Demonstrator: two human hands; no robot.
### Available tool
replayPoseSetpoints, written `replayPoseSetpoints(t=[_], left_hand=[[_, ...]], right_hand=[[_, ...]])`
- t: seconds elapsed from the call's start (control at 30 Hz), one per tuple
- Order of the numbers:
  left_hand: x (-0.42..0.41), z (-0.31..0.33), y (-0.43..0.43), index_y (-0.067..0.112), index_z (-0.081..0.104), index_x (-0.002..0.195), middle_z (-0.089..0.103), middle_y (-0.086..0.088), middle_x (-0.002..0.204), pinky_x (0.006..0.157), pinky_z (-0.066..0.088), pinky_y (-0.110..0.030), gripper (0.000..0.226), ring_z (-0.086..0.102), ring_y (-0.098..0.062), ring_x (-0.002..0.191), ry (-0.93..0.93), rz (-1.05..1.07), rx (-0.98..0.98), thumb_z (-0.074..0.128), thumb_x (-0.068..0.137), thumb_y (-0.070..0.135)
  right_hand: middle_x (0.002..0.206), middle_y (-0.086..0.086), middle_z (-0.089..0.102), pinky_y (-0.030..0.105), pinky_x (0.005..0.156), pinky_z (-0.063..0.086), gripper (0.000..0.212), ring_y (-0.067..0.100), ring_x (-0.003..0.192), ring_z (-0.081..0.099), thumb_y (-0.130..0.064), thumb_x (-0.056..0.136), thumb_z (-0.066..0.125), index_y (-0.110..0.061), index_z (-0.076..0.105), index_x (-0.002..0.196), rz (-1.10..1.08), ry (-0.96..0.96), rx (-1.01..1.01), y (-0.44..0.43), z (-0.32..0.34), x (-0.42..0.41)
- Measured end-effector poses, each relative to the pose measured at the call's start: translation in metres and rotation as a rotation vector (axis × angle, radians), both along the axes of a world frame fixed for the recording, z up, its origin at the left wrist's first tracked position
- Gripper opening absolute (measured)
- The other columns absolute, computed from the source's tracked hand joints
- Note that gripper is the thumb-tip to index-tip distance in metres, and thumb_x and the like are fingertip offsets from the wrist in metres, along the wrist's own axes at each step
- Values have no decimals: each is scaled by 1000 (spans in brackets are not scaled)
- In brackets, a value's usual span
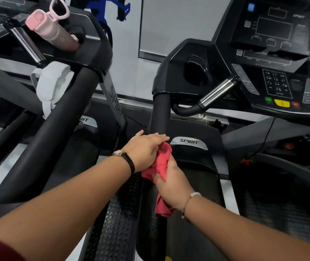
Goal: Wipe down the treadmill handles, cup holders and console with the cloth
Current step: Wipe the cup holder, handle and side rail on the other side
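While both hands work low on the long black handle (159,113) at the left side of the treadmill, the task seems to me to be in its early part. The red cloth (161,162) is bunched on this handle, towards its lower end, just beside the silver plate with the brand name. The right hand (171,183) has its grip clenched around the cloth, with the fingers curled into the folds, and a tail of cloth hangs below the wrist. The left hand (144,149) has a released grip: its fingers are straight and lie flat over the top of the cloth and the handle.

I judge that much work remains. The upper part of this handle, the cup holder (197,72) at the left edge of the console (274,53), the short metal handle (218,91) and the console with its buttons all lie well apart from the cloth. No surface shows a wet trace or a stripe, so I cannot tell what is already wiped. The handle on the right side is not in view.

The cloth is pinkish red, soft and much crumpled, and only a small part of it is spread out. Whether it is damp or dry, I cannot tell.
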State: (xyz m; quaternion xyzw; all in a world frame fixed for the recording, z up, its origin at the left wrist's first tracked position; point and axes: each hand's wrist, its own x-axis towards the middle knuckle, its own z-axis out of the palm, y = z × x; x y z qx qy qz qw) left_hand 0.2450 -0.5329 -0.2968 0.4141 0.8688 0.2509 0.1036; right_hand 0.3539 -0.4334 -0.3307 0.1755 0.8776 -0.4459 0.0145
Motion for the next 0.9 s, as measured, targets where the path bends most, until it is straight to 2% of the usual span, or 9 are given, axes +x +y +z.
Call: replayPoseSetpoints(t=[0.13, 0.2, 0.3, 0.43, 0.57, 0.67, 0.73, 0.83, 0.9], left_hand=[[-3, 4, 7, 30, 41, 140, 54, 3, 135, 117, 9, -33, 50, 44, -11, 129, 23, 10, -68, 33, 95, 9], [-7, 8, 10, 30, 44, 138, 59, 3, 130, 115, 11, -32, 50, 49, -13, 123, 20, 36, -66, 35, 94, 8], [-10, 11, 13, 31, 47, 135, 61, 4, 128, 116, 11, -34, 51, 51, -13, 121, 17, 43, -81, 37, 91, 6], [-8, 7, 11, 32, 46, 136, 59, 5, 130, 117, 8, -35, 52, 50, -12, 122, -13, 43, -83, 38, 91, 7], [-6, 1, 10, 34, 45, 136, 62, 4, 126, 116, 6, -36, 55, 52, -12, 121, -1, 62, -68, 37, 90, 5], [-6, -1, 11, 35, 46, 135, 63, 3, 124, 116, 6, -35, 58, 52, -13, 120, -4, 85, -48, 37, 89, 1], [-6, -1, 10, 34, 46, 136, 62, 4, 124, 117, 6, -36, 55, 51, -12, 121, -19, 79, -38, 38, 90, 3], [-1, -8, 3, 34, 39, 140, 42, 12, 145, 117, 5, -41, 49, 34, -7, 136, -7, 21, -65, 44, 95, 18], [2, -15, -3, 37, 32, 143, 22, 20, 153, 116, 3, -47, 48, 18, -5, 142, 6, -33, -111, 42, 97, 26]], right_hand=[[103, -4, 67, 37, 86, 54, 91, 14, 93, 66, -54, 46, 81, -19, 46, 122, -105, -122, -179, 5, -23, -10], [98, 0, 71, 40, 86, 55, 86, 18, 92, 69, -48, 37, 88, -16, 59, 112, -167, -141, -336, 11, -33, -20], [97, 12, 73, 42, 85, 56, 57, 29, 92, 69, -25, 54, 84, -10, 67, 107, -248, -190, -664, 10, -10, -23], [84, 15, 71, 31, 63, 58, 31, 26, 68, 68, -19, 79, 68, -1, 69, 104, -315, -330, -1024, 15, 2, -25], [85, 15, 70, 34, 69, 56, 43, 26, 72, 67, -17, 66, 78, -1, 66, 104, -368, -195, -888, 0, -5, -11], [92, 4, 69, 32, 78, 54, 63, 19, 84, 65, -26, 51, 85, -8, 59, 105, -221, -177, -450, -12, -7, 16], [108, 1, 58, 29, 85, 48, 76, 17, 98, 59, -35, 60, 84, -12, 40, 117, -121, -243, -137, -19, -1, 30], [124, 2, 49, 30, 96, 44, 95, 18, 113, 52, -46, 61, 81, -13, 26, 132, -2, -313, -31, -8, 3, 26], [130, 1, 47, 33, 101, 42, 113, 21, 121, 49, -67, 51, 76, -14, 26, 137, 68, -354, -16, 4, 2, 18]])
